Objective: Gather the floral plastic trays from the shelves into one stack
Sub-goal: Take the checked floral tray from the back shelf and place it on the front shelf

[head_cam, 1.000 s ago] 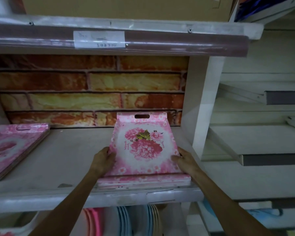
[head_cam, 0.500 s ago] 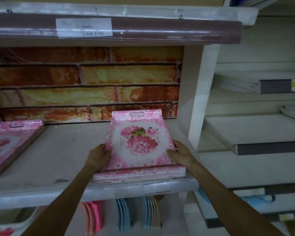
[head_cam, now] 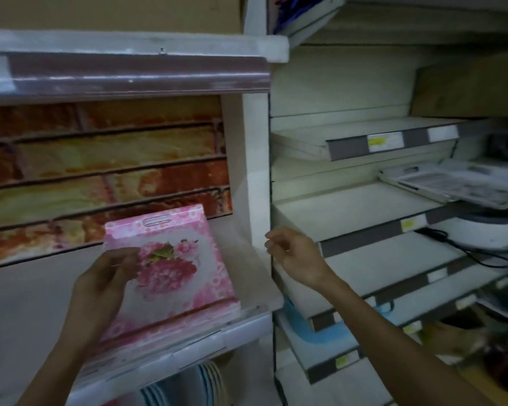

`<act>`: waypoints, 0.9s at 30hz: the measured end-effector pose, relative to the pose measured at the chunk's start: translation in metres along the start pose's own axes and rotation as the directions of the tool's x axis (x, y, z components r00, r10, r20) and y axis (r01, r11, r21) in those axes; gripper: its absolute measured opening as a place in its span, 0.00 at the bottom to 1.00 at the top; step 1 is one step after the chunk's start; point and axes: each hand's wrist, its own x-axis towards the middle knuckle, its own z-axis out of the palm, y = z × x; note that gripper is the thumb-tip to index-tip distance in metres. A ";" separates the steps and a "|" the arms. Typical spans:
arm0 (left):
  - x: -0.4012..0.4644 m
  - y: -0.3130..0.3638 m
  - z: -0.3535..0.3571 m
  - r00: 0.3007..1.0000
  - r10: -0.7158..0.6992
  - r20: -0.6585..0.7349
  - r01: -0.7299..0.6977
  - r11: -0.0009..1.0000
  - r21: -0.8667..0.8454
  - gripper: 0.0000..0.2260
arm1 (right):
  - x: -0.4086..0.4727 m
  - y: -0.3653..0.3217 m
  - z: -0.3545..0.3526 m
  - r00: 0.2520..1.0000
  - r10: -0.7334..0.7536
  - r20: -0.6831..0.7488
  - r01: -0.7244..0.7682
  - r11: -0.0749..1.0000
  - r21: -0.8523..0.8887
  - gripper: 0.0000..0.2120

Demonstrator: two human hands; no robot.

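A stack of pink floral trays (head_cam: 185, 285) lies at the front right of the white shelf (head_cam: 244, 326), handle slot toward the back. My left hand (head_cam: 103, 285) is over the stack's left side with its fingers loosely bent; I cannot tell whether it touches the top tray. My right hand (head_cam: 294, 256) hangs in the air to the right of the stack, in front of the white upright divider (head_cam: 255, 171), loosely curled and holding nothing. The other pink stack on the left is out of view.
Brick-pattern sheeting (head_cam: 100, 171) backs the shelf. The bay on the right has sloping grey-edged shelves; one holds a grey patterned tray (head_cam: 458, 186), another a white round appliance (head_cam: 487, 232) with a black cord. Upright plates (head_cam: 208, 379) stand below.
Both hands have let go of the tray stack's sides. My right hand has swung out to the right, my left now lies over the stack, and the view has turned right.
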 end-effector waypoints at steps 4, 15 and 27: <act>-0.014 0.044 0.055 0.994 0.094 0.059 -0.091 0.994 -0.061 0.07 | -0.017 0.008 -0.069 0.994 -0.052 -0.101 0.054 0.998 0.021 0.06; -0.035 0.143 0.239 0.949 0.141 0.281 -0.039 0.939 -0.340 0.10 | -0.040 0.050 -0.269 0.959 -0.118 -0.259 0.088 0.988 -0.125 0.05; -0.062 0.225 0.418 0.851 0.056 0.523 0.260 0.820 -0.510 0.09 | -0.047 0.115 -0.426 0.926 -0.081 -0.369 -0.077 0.916 -0.394 0.07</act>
